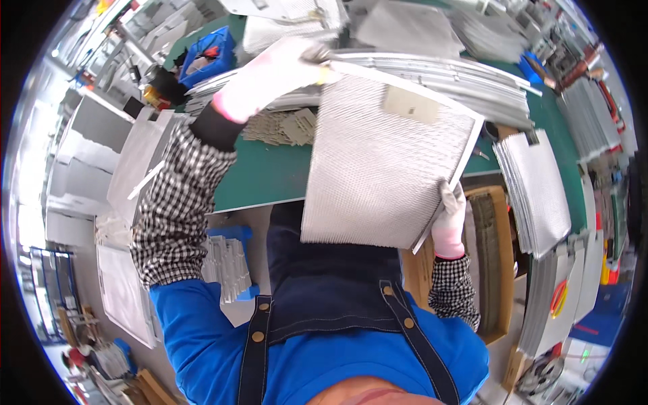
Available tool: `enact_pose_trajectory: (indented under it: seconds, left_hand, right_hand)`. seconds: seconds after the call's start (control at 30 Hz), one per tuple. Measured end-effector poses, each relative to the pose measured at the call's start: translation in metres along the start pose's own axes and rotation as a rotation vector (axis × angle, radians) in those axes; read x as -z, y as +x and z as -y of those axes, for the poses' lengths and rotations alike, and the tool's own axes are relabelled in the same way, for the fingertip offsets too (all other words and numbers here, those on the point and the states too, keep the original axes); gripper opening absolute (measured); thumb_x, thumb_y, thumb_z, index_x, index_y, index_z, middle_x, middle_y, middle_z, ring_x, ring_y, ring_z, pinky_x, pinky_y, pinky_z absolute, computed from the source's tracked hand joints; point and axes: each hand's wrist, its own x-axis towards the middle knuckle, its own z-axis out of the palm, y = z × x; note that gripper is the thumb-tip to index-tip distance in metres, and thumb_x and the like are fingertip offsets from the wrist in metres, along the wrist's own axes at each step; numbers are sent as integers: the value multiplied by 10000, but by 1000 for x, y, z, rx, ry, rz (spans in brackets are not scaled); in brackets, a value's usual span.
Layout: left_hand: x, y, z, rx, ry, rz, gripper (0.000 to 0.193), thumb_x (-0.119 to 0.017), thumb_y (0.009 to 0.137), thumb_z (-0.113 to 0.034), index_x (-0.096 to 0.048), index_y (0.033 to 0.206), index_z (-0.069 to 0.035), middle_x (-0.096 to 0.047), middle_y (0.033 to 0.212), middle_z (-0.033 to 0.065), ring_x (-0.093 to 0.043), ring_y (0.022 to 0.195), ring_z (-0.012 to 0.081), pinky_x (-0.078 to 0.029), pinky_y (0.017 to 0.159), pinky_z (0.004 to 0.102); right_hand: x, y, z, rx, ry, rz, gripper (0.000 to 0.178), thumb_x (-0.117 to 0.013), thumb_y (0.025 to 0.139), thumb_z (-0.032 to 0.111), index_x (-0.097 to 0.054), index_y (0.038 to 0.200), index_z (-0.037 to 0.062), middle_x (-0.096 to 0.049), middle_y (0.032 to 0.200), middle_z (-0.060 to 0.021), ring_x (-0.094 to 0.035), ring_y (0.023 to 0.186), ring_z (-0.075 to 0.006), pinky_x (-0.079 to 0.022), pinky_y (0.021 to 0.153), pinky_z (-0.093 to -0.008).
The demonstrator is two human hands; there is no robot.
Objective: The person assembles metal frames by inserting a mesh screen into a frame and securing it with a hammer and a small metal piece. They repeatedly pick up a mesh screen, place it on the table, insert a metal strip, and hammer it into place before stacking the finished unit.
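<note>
A rectangular metal mesh filter panel is held up in front of me, tilted, above the near edge of the green table. White frame strips run along its top and right edges, and a beige patch lies near the top. My left hand, in a white glove with grey fingertips, grips the panel's upper left corner. Lower on the right edge, my gloved right hand is closed around the frame strip, thumb on the mesh. Behind the panel lies a bundle of long metal strips, partly hidden by it.
Small beige plates are piled on the green table. A blue bin stands at the back left. Stacked mesh panels lie at the right. Below the table's right side is a cardboard box; a blue crate stands at lower left.
</note>
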Motion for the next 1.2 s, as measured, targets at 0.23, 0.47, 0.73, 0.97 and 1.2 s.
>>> enact_pose_trajectory:
  seconds: [0.23, 0.47, 0.73, 0.97, 1.2]
  left_hand:
    - [-4, 59, -62, -131, -139, -121, 384, -742, 927, -343, -742, 1073, 13, -674, 876, 15, -579, 785, 74, -466, 715, 265]
    - [-30, 47, -76, -108, -462, -161, 439, -712, 950, -259, -660, 1217, 85, -697, 994, 62, -627, 881, 129, -492, 791, 269]
    - [-42, -22, -42, 96, -449, -214, 393, -638, 1005, -276, -638, 1175, 78, -619, 920, 52, -534, 859, 97, -440, 788, 266]
    - [-46, -61, 13, 110, -398, -284, 349, -560, 1052, -243, -583, 1209, 69, -658, 1021, 151, -589, 954, 169, -469, 891, 310]
    - [-56, -111, 51, 156, -313, -281, 339, -539, 1058, -175, -551, 1297, 65, -656, 1121, 123, -577, 1034, 150, -446, 971, 305]
  right_hand:
    - [-19, 35, 29, 211, 179, -112, 330, -632, 1006, 244, -605, 1226, -1, -669, 1125, -60, -612, 1037, -149, -463, 944, -310]
    - [-7, 46, 39, 265, 175, -66, 418, -583, 1029, 305, -539, 1338, 27, -611, 1305, -109, -567, 1213, -192, -411, 1067, -344]
    - [-27, 38, 44, 251, 130, -88, 472, -593, 1003, 322, -527, 1366, 27, -613, 1306, -102, -559, 1234, -201, -393, 1100, -369]
    - [-75, 31, 40, 173, 27, -104, 414, -608, 1011, 332, -565, 1261, 5, -631, 1161, -82, -572, 1095, -152, -404, 1014, -298]
    - [-82, 30, 38, 163, -99, -83, 359, -565, 1045, 300, -566, 1224, -10, -620, 1156, -88, -573, 1068, -144, -429, 1015, -302]
